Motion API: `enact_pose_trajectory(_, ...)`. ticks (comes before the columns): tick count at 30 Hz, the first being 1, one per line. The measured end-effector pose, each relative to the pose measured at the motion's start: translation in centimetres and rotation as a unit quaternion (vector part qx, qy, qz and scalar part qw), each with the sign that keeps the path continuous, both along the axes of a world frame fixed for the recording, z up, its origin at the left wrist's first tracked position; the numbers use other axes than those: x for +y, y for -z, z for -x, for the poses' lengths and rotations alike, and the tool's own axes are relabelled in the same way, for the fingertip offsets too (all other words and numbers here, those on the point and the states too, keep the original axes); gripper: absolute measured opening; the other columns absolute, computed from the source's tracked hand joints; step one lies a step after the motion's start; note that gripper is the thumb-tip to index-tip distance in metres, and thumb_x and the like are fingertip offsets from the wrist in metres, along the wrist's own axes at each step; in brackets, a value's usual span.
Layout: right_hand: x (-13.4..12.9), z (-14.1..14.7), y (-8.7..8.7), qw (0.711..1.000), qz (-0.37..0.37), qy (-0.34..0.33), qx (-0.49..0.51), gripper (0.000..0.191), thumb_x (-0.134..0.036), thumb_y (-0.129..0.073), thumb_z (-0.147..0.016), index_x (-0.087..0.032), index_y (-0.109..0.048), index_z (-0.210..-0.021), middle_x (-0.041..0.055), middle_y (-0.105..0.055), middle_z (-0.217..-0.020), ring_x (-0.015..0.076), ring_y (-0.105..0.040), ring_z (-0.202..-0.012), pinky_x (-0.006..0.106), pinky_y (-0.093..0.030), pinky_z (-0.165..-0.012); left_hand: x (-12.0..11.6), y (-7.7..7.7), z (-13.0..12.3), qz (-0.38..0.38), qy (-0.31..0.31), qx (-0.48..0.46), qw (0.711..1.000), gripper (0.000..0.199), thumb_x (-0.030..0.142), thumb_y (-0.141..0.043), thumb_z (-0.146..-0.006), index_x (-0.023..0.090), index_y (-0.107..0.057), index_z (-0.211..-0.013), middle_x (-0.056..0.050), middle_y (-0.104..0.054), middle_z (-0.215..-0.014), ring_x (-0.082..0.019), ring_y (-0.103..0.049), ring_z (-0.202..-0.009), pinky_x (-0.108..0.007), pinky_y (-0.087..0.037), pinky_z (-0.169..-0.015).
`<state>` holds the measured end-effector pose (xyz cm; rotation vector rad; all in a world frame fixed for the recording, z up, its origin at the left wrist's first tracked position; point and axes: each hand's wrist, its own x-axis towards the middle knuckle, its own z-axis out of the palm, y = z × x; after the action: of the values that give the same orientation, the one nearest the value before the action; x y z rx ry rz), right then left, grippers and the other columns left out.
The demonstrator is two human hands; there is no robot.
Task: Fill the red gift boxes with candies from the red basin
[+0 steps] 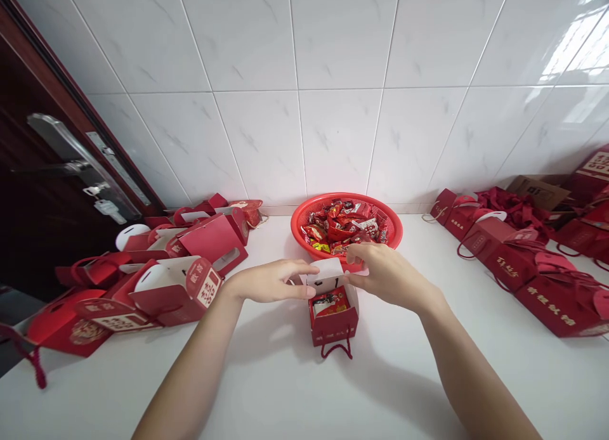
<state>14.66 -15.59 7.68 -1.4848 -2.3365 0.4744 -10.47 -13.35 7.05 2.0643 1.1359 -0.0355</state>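
A small red gift box (333, 329) stands on the white table in front of me, its top up and unfolded. Red-wrapped sweets (330, 302) lie inside it, and a dark red cord handle hangs from its near side. My left hand (271, 281) is at the box's left edge, thumb and forefinger apart by the white inner flap. On the opposite side, my right hand (387, 272) curves over the box's upper right edge, thumb and forefinger apart. Whether its fingertips press on the cardboard is hard to see. Just behind stands a red plastic basket (299, 227) full of wrapped sweets.
Several red gift boxes (164, 291), some with raised flaps, crowd the left side. More closed red boxes (511, 256) with gold lettering line the right. A tiled wall (340, 135) bounds the table's back, and a dark door with a metal handle (80, 164) is at far left.
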Motion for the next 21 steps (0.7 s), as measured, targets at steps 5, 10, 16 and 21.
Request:
enact_pose_trajectory(5,0.2,-1.0,0.3,0.999,0.044,-0.030,-0.002,0.007,-0.019,-0.064,-0.084,-0.022,-0.058,-0.081,0.0027,-0.068,-0.079,0.0183,-0.060,-0.068,0.028,-0.034,-0.056,0.1,0.1,-0.3,0.049,-0.059,-0.040,0.996,0.074,0.067,-0.051,-0.091,0.018,-0.051,-0.147,-0.010,-0.058,-0.146,-0.024,-0.065,-0.117,-0.028,-0.048,-0.099)
enact_pose_trajectory(10,0.3,-1.8,-0.1,0.998,0.056,-0.034,0.008,0.006,-0.019,-0.062,-0.084,-0.022,-0.059,-0.080,0.0040,-0.070,-0.083,0.0187,-0.061,-0.071,0.028,-0.037,-0.057,0.2,0.6,-0.6,0.066,-0.104,-0.082,0.989,0.072,0.060,-0.058,-0.090,0.013,-0.052,-0.144,-0.013,-0.068,-0.131,-0.023,-0.069,-0.111,-0.032,-0.051,-0.098)
enact_pose_trajectory(16,-0.4,-2.4,-0.4,0.992,0.089,-0.075,0.042,0.008,-0.027,-0.065,-0.086,-0.021,-0.062,-0.082,0.0035,-0.070,-0.085,0.0192,-0.063,-0.076,0.029,-0.044,-0.064,0.0,0.5,-0.7,0.041,-0.088,-0.062,0.993,0.067,0.058,-0.059,-0.090,0.013,-0.057,-0.139,-0.012,-0.070,-0.127,-0.024,-0.070,-0.106,-0.032,-0.053,-0.094)
enact_pose_trajectory(21,-1.1,-2.7,1.1,0.986,0.109,-0.110,0.065,0.026,-0.045,-0.076,-0.080,-0.023,-0.064,-0.088,0.0028,-0.071,-0.094,0.0219,-0.064,-0.086,0.032,-0.048,-0.070,0.1,0.4,-0.6,-0.022,-0.045,-0.060,0.997,0.055,0.055,-0.062,-0.088,0.019,-0.065,-0.130,-0.009,-0.069,-0.131,-0.028,-0.064,-0.117,-0.033,-0.050,-0.094)
